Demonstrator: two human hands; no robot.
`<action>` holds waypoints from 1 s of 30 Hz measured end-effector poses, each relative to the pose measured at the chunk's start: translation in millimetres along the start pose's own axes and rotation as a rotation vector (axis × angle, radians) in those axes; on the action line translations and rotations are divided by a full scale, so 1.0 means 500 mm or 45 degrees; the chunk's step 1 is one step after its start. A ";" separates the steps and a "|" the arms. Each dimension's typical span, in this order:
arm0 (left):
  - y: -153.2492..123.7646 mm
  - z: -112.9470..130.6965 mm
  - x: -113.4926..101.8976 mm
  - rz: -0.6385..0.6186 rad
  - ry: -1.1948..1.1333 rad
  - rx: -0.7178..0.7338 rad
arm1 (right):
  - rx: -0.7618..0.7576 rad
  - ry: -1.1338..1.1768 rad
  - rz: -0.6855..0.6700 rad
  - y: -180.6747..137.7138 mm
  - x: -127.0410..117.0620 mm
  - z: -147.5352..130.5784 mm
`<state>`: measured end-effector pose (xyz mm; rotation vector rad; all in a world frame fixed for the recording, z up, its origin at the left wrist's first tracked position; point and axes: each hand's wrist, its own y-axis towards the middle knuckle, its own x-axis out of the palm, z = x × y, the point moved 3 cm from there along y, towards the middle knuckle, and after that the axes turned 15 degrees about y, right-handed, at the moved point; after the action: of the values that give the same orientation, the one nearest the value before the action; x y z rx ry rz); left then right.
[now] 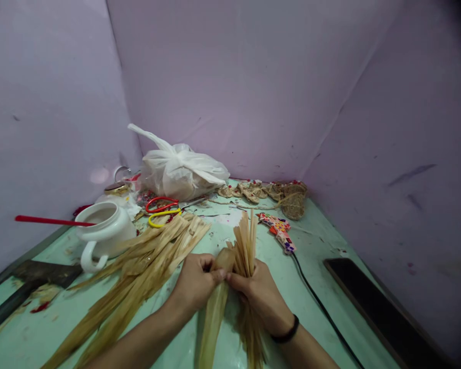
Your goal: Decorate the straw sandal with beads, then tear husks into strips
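Observation:
My left hand (198,281) pinches a wide dried leaf strip (214,320) between thumb and fingers; the strip hangs down toward the table's near side. A bundle of narrower dried strips (246,243) is gripped by my right hand (262,293), its ends sticking out above and below the fist. Both thumbs meet at the edge of the wide strip. A black band (288,330) circles my right wrist. Left of my hands, a loose pile of long dried leaf strips (138,279) lies across the table.
Around me are a white pot (111,233) with a red stick (54,221), red-yellow scissors (164,211), a tied plastic bag (184,171), woven slipper shapes (294,201), a patterned glue gun (278,233) with a black cord, a dark long block (372,310) and a dark blade tool (48,273).

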<state>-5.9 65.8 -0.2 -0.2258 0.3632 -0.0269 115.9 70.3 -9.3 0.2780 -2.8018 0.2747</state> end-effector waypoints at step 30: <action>0.004 -0.008 -0.012 -0.143 -0.182 -0.321 | 0.219 0.571 0.034 0.001 -0.002 0.009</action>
<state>-12.7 67.0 -2.1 -0.4949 0.2103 -0.0753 115.5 69.9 -13.9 0.1889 -2.3441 0.5157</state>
